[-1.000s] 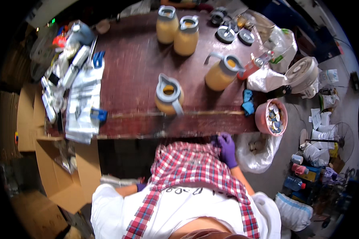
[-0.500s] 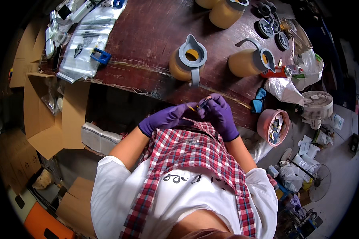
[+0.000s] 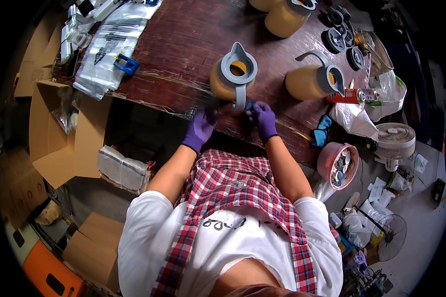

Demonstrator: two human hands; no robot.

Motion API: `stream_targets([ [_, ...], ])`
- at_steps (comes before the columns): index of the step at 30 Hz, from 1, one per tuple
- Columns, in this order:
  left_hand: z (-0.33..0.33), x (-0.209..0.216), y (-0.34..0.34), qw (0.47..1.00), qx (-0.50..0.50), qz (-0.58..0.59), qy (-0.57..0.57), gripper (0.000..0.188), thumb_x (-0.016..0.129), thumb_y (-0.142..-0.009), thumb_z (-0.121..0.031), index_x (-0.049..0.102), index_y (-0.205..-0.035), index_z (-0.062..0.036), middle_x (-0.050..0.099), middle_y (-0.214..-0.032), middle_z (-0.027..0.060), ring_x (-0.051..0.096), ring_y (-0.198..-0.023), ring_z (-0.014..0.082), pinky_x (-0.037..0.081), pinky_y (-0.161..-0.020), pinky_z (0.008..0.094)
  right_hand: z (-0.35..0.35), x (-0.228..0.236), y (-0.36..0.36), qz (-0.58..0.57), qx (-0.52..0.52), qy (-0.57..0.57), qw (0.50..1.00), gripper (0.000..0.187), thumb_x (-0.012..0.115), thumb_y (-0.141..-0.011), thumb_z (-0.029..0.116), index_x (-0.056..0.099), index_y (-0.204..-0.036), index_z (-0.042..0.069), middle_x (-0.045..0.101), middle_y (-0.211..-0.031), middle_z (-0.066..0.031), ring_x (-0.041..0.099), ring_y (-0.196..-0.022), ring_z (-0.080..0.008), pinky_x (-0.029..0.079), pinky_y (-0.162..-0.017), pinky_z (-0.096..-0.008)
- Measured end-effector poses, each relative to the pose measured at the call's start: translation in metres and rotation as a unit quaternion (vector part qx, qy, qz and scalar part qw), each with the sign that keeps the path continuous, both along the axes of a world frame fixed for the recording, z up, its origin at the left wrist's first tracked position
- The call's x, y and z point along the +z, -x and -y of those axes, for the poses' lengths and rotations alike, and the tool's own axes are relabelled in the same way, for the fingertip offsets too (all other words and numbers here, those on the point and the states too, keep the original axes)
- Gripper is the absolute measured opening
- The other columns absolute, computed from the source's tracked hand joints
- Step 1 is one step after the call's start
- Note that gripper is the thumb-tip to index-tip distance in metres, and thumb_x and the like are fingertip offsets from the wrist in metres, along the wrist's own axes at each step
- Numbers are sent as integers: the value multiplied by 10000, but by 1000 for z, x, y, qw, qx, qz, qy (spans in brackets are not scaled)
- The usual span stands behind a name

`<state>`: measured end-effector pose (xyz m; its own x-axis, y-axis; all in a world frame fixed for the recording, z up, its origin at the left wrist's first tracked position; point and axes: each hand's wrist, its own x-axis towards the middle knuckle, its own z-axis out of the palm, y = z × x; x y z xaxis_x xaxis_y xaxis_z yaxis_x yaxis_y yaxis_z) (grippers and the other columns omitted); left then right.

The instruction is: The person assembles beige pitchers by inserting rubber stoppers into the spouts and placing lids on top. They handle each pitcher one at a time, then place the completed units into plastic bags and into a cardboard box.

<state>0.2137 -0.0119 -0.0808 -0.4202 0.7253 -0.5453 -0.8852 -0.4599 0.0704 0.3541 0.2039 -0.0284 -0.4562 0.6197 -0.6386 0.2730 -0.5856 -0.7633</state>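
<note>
A jug [image 3: 223, 86] with an amber body and a grey collar, spout and handle stands upright close to the table's near edge, its handle toward me. My right hand [image 3: 264, 120], in a purple glove, is closed on a small dark ribbed piece [image 3: 250, 105] just beside the handle's lower end. Its exact kind is not clear. To the left, my left hand [image 3: 201, 127], also gloved, hovers at the table edge below the jug; motion smears its fingertips. Another jug [image 3: 309, 81] is farther right, its spout pointing right.
More jugs [image 3: 285, 20] stand at the far side, near several grey lids [image 3: 356, 58]. Right of me are a red spray can [image 3: 349, 96], a blue cloth [image 3: 322, 129], a pink bucket [image 3: 325, 161] of small pieces and a fan [image 3: 395, 141]. Clear bags [image 3: 111, 47] and an open carton [image 3: 54, 163] are left.
Both hands have moved forward from near my apron to the table edge by the jug, and have come apart. The right hand carries a small dark piece. A thin yellow strip seen between them earlier no longer shows.
</note>
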Motion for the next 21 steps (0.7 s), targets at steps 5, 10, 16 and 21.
stream_targets([
  [5, -36, 84, 19, 976, -11, -216, -4, 323, 530, -1016, -162, 560, -1334, -116, 619, -958, 58, 605, -943, 204, 487, -950, 371, -9, 33, 32, -85, -32, -191, 977, 107, 590, -995, 85, 613, -1084, 31, 671, -929, -43, 655, -745, -123, 524, -658, -252],
  [10, -38, 163, 28, 865, -35, -500, 22, 364, 487, -1042, -121, 548, -1389, -30, 613, -930, 21, 571, -851, 102, 498, -866, 284, 1, 132, 44, -151, 74, -551, 817, 141, 632, -903, -9, 653, -1037, 30, 660, -968, -65, 650, -880, -222, 514, -776, -330],
  [16, -59, 206, 47, 506, -15, -833, 224, 332, 765, -845, -103, 702, -1167, -55, 634, -938, 36, 568, -806, 170, 468, -742, 317, 13, 193, 67, -109, 226, -583, 772, 170, 702, -831, 34, 699, -993, 83, 659, -993, -125, 654, -903, -326, 518, -804, -393],
  [21, -52, 221, 67, 362, 27, -891, 273, 211, 811, -744, -176, 701, -921, -144, 606, -911, 24, 565, -863, 249, 444, -768, 408, 18, 189, 74, -151, 255, -519, 802, 201, 695, -824, 64, 688, -1024, 87, 668, -1059, -90, 639, -1000, -333, 514, -847, -406],
])
